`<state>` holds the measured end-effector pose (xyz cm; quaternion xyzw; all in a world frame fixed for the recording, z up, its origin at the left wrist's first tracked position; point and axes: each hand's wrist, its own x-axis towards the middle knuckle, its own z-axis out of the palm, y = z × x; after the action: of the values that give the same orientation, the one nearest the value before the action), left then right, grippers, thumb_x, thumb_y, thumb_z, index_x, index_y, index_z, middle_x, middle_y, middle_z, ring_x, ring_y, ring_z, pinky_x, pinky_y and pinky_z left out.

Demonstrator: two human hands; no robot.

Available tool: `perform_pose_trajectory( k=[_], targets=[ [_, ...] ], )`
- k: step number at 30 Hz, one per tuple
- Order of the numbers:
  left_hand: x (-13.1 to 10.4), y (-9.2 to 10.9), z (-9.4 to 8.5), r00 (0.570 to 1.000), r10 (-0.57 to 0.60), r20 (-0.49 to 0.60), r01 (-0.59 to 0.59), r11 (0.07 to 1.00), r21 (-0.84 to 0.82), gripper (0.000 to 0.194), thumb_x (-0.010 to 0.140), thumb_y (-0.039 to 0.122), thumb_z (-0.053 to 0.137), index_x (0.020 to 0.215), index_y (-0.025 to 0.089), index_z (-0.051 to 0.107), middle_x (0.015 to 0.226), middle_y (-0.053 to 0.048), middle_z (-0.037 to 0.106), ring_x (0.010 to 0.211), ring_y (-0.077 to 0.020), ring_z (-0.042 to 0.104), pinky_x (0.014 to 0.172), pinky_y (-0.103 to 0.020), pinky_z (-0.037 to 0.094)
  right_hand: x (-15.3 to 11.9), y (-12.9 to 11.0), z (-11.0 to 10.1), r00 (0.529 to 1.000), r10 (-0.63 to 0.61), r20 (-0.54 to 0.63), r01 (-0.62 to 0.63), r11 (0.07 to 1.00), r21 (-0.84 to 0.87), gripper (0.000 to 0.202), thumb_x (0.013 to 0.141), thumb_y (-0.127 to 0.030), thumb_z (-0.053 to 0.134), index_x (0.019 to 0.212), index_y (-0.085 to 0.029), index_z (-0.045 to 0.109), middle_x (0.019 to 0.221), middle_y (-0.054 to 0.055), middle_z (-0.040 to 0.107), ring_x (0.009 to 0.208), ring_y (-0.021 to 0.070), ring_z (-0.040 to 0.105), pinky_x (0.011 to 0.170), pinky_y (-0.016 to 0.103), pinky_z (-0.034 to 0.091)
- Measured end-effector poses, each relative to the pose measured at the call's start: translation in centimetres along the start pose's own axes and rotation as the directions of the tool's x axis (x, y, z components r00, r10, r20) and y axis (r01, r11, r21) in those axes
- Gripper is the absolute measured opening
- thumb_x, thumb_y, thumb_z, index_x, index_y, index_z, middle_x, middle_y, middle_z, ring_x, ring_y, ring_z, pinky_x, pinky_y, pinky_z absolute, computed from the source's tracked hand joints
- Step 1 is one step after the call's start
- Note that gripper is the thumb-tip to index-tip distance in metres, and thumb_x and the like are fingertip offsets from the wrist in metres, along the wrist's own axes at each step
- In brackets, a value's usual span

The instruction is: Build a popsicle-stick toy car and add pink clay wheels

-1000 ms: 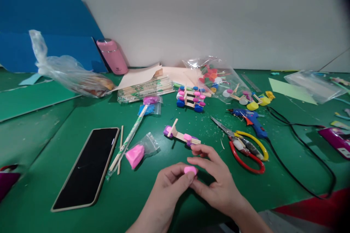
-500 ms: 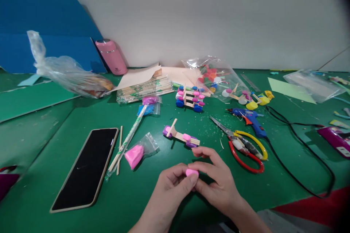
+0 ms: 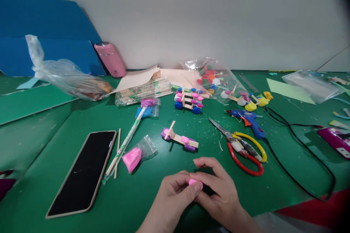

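A small lump of pink modelling clay [image 3: 195, 183] is pinched between the fingertips of my left hand [image 3: 175, 193] and my right hand [image 3: 221, 189]. Both hands are closed on it, low in the middle of the view; my right index finger is raised and curved. Just beyond them stands a little motorbike model [image 3: 179, 138] of wooden sticks with purple clay wheels and a pink seat. To its left lies a zip bag holding more pink clay [image 3: 132, 159].
On the left are a phone [image 3: 83, 173] and wrapped chopsticks [image 3: 127, 140]. Scissors [image 3: 239, 149], a blue glue gun [image 3: 248, 119] and its black cord lie right. Finished models [image 3: 189, 100], bagged bits [image 3: 210, 76] and a pink flask [image 3: 111, 60] stand behind on the green table.
Both hands have shifted slightly down and to the right in the view, still holding the pink clay. The whole scene has moved a little as the camera tilted.
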<state>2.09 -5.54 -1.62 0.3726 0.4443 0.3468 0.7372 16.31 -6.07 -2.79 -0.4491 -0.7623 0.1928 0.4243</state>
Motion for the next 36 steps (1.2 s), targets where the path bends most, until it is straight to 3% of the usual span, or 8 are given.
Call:
perform_pose_trajectory(
  k=[7, 14, 22, 28, 36],
  targets=[
    [-0.3, 0.6, 0.6, 0.998, -0.066, 0.013, 0.067, 0.99, -0.121, 0.021, 0.068, 0.032, 0.066, 0.062, 0.012, 0.065, 0.059, 0.0, 0.053, 0.064, -0.0143, 0.048, 0.064, -0.027, 0.037, 0.0, 0.0, -0.1, 1.0, 0.023, -0.005, -0.023, 1.0, 0.015, 0.019, 0.077, -0.023, 0.056, 0.095, -0.023, 0.062, 0.102, 0.006, 0.054, 0.089, 0.0175, 0.056, 0.073, 0.029, 0.051],
    [-0.2, 0.6, 0.0, 0.999, -0.042, 0.001, 0.042, 0.996, -0.085, 0.019, 0.071, 0.031, 0.064, 0.067, 0.013, 0.068, 0.067, -0.003, 0.061, 0.066, -0.0142, 0.048, 0.067, -0.028, 0.039, -0.2, 0.1, 0.0, 0.997, 0.052, 0.062, -0.055, 0.998, 0.04, 0.035, 0.073, -0.022, 0.062, 0.107, -0.023, 0.056, 0.11, 0.008, 0.051, 0.094, 0.02, 0.055, 0.079, 0.033, 0.05],
    [-0.3, 1.2, -0.1, 1.0, -0.019, -0.004, 0.019, 0.995, -0.097, 0.018, 0.07, 0.03, 0.065, 0.08, 0.015, 0.069, 0.078, -0.005, 0.067, 0.077, -0.0189, 0.055, 0.075, -0.031, 0.041, 0.2, 0.0, -0.2, 0.998, 0.045, 0.053, -0.047, 0.998, 0.04, 0.029, 0.078, -0.02, 0.056, 0.106, -0.028, 0.059, 0.11, 0.005, 0.049, 0.093, 0.0176, 0.054, 0.079, 0.03, 0.049],
    [-0.4, 1.3, -0.3, 0.997, -0.011, -0.071, 0.003, 0.994, -0.109, 0.013, 0.069, 0.027, 0.067, 0.074, 0.016, 0.069, 0.074, -0.003, 0.065, 0.077, -0.0169, 0.055, 0.073, -0.026, 0.041, 0.1, -0.3, -0.5, 0.989, 0.097, 0.111, -0.119, 0.969, 0.216, 0.042, 0.075, -0.02, 0.058, 0.116, -0.024, 0.05, 0.119, 0.008, 0.042, 0.104, 0.0204, 0.049, 0.087, 0.032, 0.045],
    [-0.2, 1.5, -0.3, 0.996, -0.062, 0.07, 0.08, 0.954, -0.288, 0.025, 0.068, 0.03, 0.068, 0.088, 0.015, 0.069, 0.073, -0.005, 0.064, 0.063, -0.0126, 0.052, 0.064, -0.026, 0.041, 0.6, -0.3, -0.5, 0.994, 0.089, 0.062, -0.099, 0.974, 0.202, 0.026, 0.08, -0.02, 0.054, 0.105, -0.026, 0.059, 0.112, 0.006, 0.047, 0.098, 0.0183, 0.052, 0.084, 0.03, 0.046]
  ],
)
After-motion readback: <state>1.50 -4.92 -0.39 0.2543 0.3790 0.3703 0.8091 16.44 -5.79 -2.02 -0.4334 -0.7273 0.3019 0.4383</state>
